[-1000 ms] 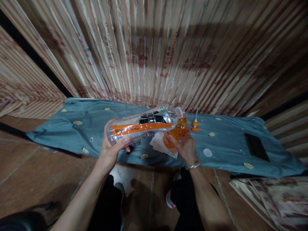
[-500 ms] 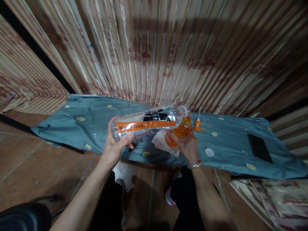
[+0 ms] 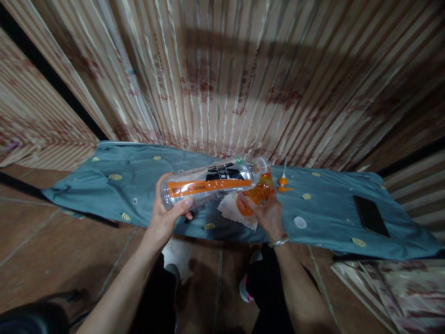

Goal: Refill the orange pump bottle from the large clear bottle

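My left hand (image 3: 170, 206) is closed round the base of a clear plastic bottle (image 3: 212, 181) with an orange, silver and black label. The bottle is tilted nearly flat, its uncapped neck to the right, over the mouth of an orange bottle (image 3: 255, 197). Around that orange bottle my right hand (image 3: 269, 213) is wrapped; the clear neck partly hides its top. Below it lies a white scalloped cloth (image 3: 236, 213). An orange pump top (image 3: 283, 182) with a thin tube rests just right of the bottles. Liquid flow cannot be made out.
A narrow table carries a blue-green cloth (image 3: 135, 162). A white round cap (image 3: 300, 222) lies right of my right hand, and a dark phone (image 3: 371, 215) farther right. Striped curtains (image 3: 222, 83) hang behind the table. A black round object (image 3: 34, 317) stands at lower left.
Both hands hold the two bottles in almost the same pose. The whole view has shifted slightly, with the table and its objects a little lower and farther left.
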The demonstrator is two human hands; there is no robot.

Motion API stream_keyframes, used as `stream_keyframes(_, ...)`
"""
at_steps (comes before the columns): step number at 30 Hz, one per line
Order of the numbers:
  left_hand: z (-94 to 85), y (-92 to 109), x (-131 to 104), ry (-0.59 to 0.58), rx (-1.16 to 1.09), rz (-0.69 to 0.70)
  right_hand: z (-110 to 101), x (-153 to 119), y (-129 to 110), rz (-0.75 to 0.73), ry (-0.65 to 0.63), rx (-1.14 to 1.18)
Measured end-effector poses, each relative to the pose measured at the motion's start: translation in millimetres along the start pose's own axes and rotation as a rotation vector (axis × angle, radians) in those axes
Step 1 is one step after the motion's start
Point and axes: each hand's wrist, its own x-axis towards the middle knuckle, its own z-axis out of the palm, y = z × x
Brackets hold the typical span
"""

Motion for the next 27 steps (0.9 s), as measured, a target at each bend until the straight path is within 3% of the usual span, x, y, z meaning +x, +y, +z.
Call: stream_keyframes(27,-6.1,-4.6,2.3,0.01,0.022,-0.009,1.8,-1.8,5.8,-0.009,-0.009,-0.049)
